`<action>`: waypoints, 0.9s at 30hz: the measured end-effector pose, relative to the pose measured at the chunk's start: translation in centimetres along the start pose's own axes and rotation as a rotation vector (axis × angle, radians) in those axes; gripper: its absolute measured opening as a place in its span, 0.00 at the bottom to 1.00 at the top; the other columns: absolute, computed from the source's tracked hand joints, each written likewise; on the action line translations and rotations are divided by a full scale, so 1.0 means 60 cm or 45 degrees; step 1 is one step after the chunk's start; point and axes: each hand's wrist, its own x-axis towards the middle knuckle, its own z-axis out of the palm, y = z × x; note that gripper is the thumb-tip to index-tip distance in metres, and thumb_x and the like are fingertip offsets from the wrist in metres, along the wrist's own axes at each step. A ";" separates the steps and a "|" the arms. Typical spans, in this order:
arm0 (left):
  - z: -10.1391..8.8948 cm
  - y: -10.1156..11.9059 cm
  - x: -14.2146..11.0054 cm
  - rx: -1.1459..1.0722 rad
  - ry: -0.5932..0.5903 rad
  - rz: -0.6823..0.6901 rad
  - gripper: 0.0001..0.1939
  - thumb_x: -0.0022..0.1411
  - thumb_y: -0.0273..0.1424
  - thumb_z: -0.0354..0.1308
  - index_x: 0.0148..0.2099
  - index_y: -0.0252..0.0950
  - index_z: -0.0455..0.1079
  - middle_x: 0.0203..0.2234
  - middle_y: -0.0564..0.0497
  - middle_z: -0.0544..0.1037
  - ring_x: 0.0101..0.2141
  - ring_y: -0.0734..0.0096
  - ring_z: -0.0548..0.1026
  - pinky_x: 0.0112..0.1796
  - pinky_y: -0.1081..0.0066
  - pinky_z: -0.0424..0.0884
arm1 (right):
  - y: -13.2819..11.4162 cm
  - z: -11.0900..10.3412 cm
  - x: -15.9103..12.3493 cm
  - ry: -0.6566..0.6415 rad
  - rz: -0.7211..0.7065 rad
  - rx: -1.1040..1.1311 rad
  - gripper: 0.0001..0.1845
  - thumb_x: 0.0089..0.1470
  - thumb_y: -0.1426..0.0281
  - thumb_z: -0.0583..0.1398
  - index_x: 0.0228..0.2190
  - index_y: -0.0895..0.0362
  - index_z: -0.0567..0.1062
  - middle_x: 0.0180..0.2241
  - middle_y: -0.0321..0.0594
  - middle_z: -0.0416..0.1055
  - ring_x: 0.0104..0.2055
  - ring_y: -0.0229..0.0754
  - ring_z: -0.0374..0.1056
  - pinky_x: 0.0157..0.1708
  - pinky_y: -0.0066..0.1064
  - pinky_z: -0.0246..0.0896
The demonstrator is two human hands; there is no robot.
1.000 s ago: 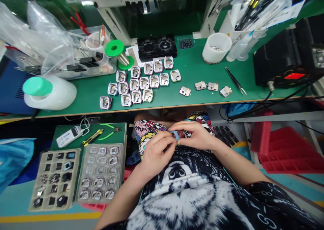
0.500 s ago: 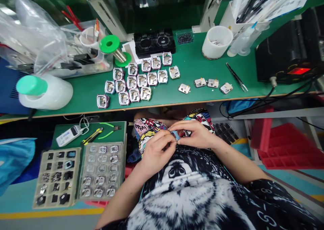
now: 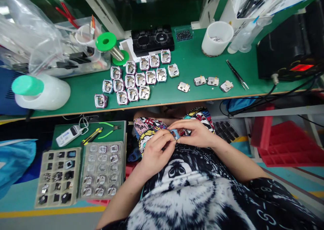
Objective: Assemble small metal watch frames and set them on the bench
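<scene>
Pinching small blue part (image 3: pixel 176 134) | both hands (image 3: pixel 157 149) | over patterned shorts (image 3: pixel 144 135)

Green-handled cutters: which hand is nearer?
Left. The left hand is to the right of the green-handled cutters, slightly lower in view; the right hand is farther right.

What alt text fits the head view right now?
Left hand and right hand together hold a small blue frame near patterned shorts. On the green workbench beyond are small open watch cases, a green-ended wire spool behind them and tweezers to their right.
</scene>
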 end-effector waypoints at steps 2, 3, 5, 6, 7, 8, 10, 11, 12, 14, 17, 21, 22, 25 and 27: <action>0.000 0.000 -0.001 0.003 -0.004 -0.014 0.07 0.73 0.22 0.59 0.42 0.39 0.71 0.38 0.50 0.75 0.39 0.68 0.74 0.42 0.68 0.71 | -0.001 0.000 0.000 0.006 0.000 -0.004 0.24 0.59 0.72 0.71 0.56 0.51 0.81 0.54 0.44 0.81 0.55 0.47 0.78 0.56 0.40 0.78; 0.000 0.000 -0.002 0.005 -0.008 -0.023 0.07 0.73 0.22 0.59 0.42 0.39 0.71 0.38 0.50 0.75 0.39 0.68 0.74 0.41 0.68 0.70 | -0.001 0.000 0.000 0.010 -0.002 -0.007 0.24 0.59 0.72 0.71 0.56 0.51 0.81 0.54 0.43 0.81 0.55 0.47 0.78 0.56 0.40 0.78; -0.001 0.000 -0.002 0.008 -0.015 -0.044 0.07 0.74 0.22 0.59 0.42 0.39 0.71 0.37 0.51 0.75 0.39 0.69 0.74 0.41 0.68 0.69 | 0.000 -0.001 0.000 0.020 -0.004 -0.012 0.24 0.59 0.73 0.71 0.56 0.51 0.81 0.53 0.43 0.81 0.55 0.46 0.78 0.56 0.40 0.78; -0.002 0.001 -0.002 0.009 -0.016 -0.054 0.07 0.74 0.22 0.59 0.42 0.39 0.71 0.37 0.51 0.74 0.38 0.69 0.73 0.41 0.68 0.69 | 0.000 -0.001 0.000 0.023 -0.003 -0.013 0.24 0.59 0.73 0.70 0.56 0.51 0.81 0.53 0.43 0.81 0.54 0.46 0.78 0.55 0.40 0.78; -0.002 0.001 -0.002 0.009 -0.014 -0.063 0.07 0.74 0.22 0.59 0.42 0.39 0.71 0.37 0.51 0.74 0.38 0.69 0.73 0.41 0.68 0.69 | 0.000 -0.001 0.000 0.023 0.000 -0.014 0.24 0.59 0.74 0.70 0.56 0.51 0.80 0.53 0.43 0.81 0.54 0.46 0.78 0.55 0.40 0.78; -0.003 0.002 -0.002 0.008 -0.009 -0.070 0.07 0.74 0.23 0.59 0.42 0.39 0.71 0.37 0.51 0.74 0.38 0.69 0.73 0.41 0.68 0.69 | 0.000 -0.001 -0.001 0.020 0.004 -0.013 0.24 0.59 0.74 0.69 0.57 0.51 0.80 0.54 0.43 0.81 0.54 0.46 0.78 0.55 0.40 0.78; -0.003 0.003 -0.002 0.005 0.004 -0.079 0.07 0.74 0.23 0.59 0.42 0.39 0.71 0.37 0.51 0.74 0.38 0.68 0.73 0.41 0.68 0.69 | 0.000 -0.001 -0.001 0.015 0.012 -0.015 0.25 0.59 0.75 0.68 0.57 0.52 0.80 0.54 0.43 0.80 0.54 0.46 0.78 0.56 0.39 0.78; -0.004 0.004 -0.002 0.001 0.007 -0.081 0.07 0.74 0.23 0.59 0.42 0.39 0.71 0.37 0.51 0.73 0.38 0.68 0.73 0.41 0.68 0.69 | -0.001 -0.001 -0.001 0.014 0.014 -0.018 0.25 0.59 0.76 0.68 0.57 0.52 0.80 0.54 0.43 0.80 0.54 0.46 0.78 0.55 0.39 0.78; -0.004 0.004 -0.002 -0.003 0.010 -0.081 0.07 0.74 0.23 0.59 0.42 0.39 0.71 0.37 0.51 0.73 0.38 0.68 0.73 0.41 0.68 0.69 | -0.002 -0.001 -0.001 0.017 0.015 -0.022 0.25 0.59 0.76 0.67 0.57 0.52 0.80 0.54 0.43 0.80 0.54 0.46 0.78 0.55 0.39 0.78; -0.004 0.004 -0.003 -0.006 0.019 -0.081 0.07 0.74 0.23 0.59 0.43 0.39 0.71 0.38 0.51 0.74 0.39 0.68 0.73 0.42 0.68 0.69 | -0.003 -0.002 -0.002 0.031 0.016 -0.025 0.25 0.58 0.76 0.67 0.56 0.52 0.80 0.54 0.43 0.81 0.54 0.46 0.78 0.55 0.38 0.78; -0.005 0.005 -0.004 0.006 0.041 -0.083 0.06 0.75 0.23 0.58 0.44 0.39 0.71 0.39 0.50 0.74 0.41 0.67 0.74 0.43 0.67 0.69 | -0.004 -0.003 -0.002 0.057 0.030 -0.021 0.24 0.58 0.76 0.67 0.56 0.53 0.80 0.53 0.43 0.81 0.54 0.46 0.78 0.55 0.38 0.77; -0.008 0.008 -0.001 0.007 0.100 -0.120 0.06 0.76 0.25 0.58 0.42 0.39 0.71 0.39 0.50 0.74 0.41 0.66 0.74 0.43 0.67 0.70 | -0.001 -0.004 -0.002 0.072 0.055 -0.025 0.23 0.59 0.75 0.67 0.55 0.53 0.80 0.53 0.43 0.81 0.54 0.47 0.78 0.56 0.38 0.76; -0.009 0.009 0.000 -0.006 0.127 -0.135 0.07 0.76 0.25 0.58 0.41 0.39 0.71 0.39 0.50 0.73 0.41 0.67 0.74 0.43 0.67 0.70 | 0.000 -0.005 -0.003 0.071 0.060 -0.020 0.23 0.59 0.74 0.67 0.55 0.53 0.81 0.53 0.43 0.81 0.53 0.47 0.78 0.56 0.38 0.76; -0.009 0.010 0.002 -0.062 0.193 -0.154 0.06 0.74 0.25 0.60 0.41 0.38 0.73 0.39 0.51 0.73 0.39 0.68 0.74 0.41 0.68 0.71 | 0.003 -0.005 -0.004 0.067 0.073 0.003 0.22 0.60 0.73 0.68 0.55 0.53 0.80 0.52 0.43 0.81 0.53 0.46 0.78 0.56 0.39 0.76; -0.008 0.008 0.002 -0.088 0.195 -0.138 0.04 0.73 0.25 0.62 0.43 0.39 0.75 0.39 0.51 0.74 0.38 0.70 0.74 0.40 0.69 0.71 | 0.005 -0.004 -0.005 0.063 0.082 0.014 0.22 0.60 0.72 0.69 0.56 0.52 0.80 0.53 0.43 0.80 0.53 0.46 0.77 0.56 0.39 0.76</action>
